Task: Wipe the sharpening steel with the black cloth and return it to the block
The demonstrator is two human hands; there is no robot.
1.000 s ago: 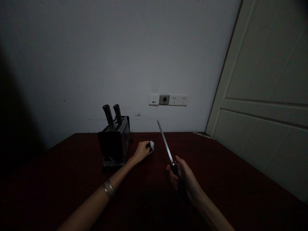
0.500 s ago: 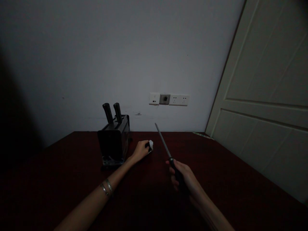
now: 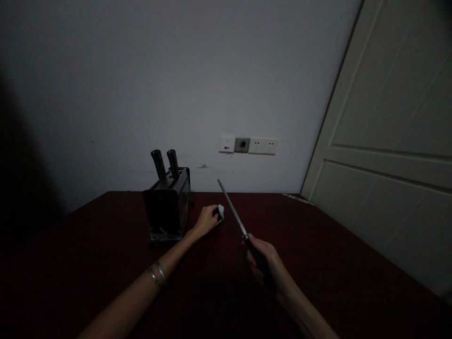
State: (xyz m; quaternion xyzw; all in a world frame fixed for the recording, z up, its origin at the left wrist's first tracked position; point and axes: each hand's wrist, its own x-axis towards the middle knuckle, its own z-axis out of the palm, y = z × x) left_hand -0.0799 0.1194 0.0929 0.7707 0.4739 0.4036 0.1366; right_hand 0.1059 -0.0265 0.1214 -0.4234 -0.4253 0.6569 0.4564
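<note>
My right hand (image 3: 270,256) is closed around the black handle of a honing steel (image 3: 232,207), whose thin grey rod points up and away to the left. My left hand (image 3: 206,219) rests at the table surface, its fingers curled round a small black and white object (image 3: 221,211); most of that object is hidden and its kind does not show. To the left of that hand stands a dark knife block (image 3: 160,214). A left knife handle (image 3: 158,163) and a right knife handle (image 3: 173,162) stick up from its slots.
The dark red table (image 3: 219,287) reaches back to a pale wall (image 3: 158,84). White sockets (image 3: 263,146) and a grey wall plate (image 3: 242,145) sit low on it. A panelled white door (image 3: 384,141) rises along the right side. The light is dim.
The honing steel has swung left in my right hand, its tip shifting toward my left hand. My left hand and the knife block have stayed nearly in place.
</note>
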